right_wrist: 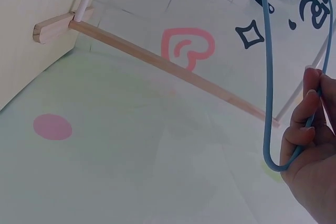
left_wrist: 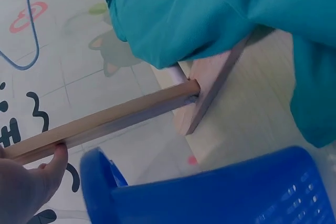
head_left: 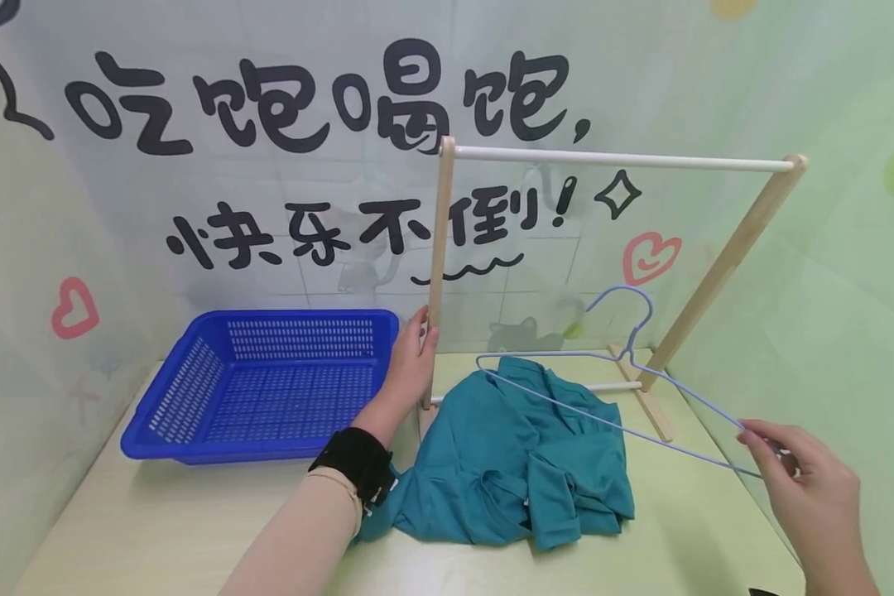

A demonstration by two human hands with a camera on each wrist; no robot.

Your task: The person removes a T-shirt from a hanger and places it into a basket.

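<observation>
In the head view my left hand (head_left: 411,358) holds the left wooden post (head_left: 438,248) of a small garment rack. A finger lies along the post's edge in the left wrist view. My right hand (head_left: 812,488) grips one end of a thin blue clothes hanger (head_left: 685,382), its fingers curled round the wire in the right wrist view. The hanger is tilted in the air, hook upward, with nothing hung on it. Below and behind it, a crumpled teal garment (head_left: 507,463) lies on the table, over part of the rack's foot and low bar.
A blue plastic basket (head_left: 268,454) stands at the left of the table (head_left: 216,521). The rack's white top bar (head_left: 618,158) spans above the garment, and its right post (head_left: 723,265) slants near the green wall. A wall with large black lettering closes off the back.
</observation>
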